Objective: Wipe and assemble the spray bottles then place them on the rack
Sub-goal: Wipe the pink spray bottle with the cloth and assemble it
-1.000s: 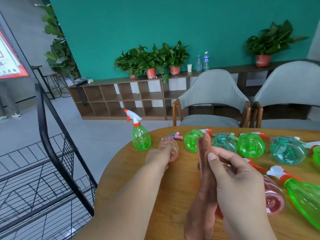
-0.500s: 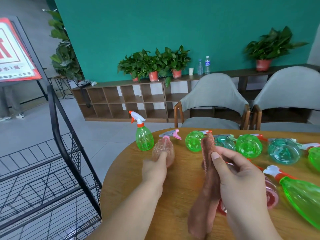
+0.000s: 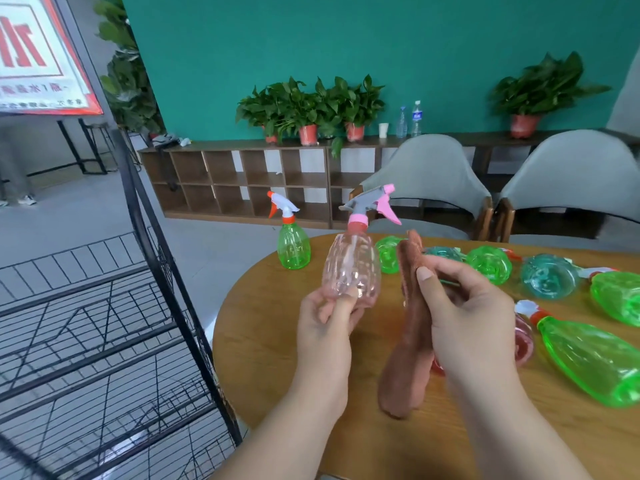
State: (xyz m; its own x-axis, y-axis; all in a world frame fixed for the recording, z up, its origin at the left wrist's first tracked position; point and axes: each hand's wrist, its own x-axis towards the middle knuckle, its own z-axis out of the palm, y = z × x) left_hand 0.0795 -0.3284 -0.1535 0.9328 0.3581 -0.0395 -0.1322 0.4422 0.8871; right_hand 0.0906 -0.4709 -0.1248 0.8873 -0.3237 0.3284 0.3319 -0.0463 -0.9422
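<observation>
Pink bottle [image 3: 351, 268] in left hand [image 3: 325, 327] (right hand [image 3: 474, 320] seemingly pinches cloth [image 3: 410, 341]).

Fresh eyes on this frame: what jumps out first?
The pink spray bottle stands out at centre, held upright by the left hand, with the right hand gripping a brown cloth beside it. Behind and to the right, green and teal bottles lie on the round table; one green bottle stands at its far left edge. A black wire rack fills the left side.
</observation>
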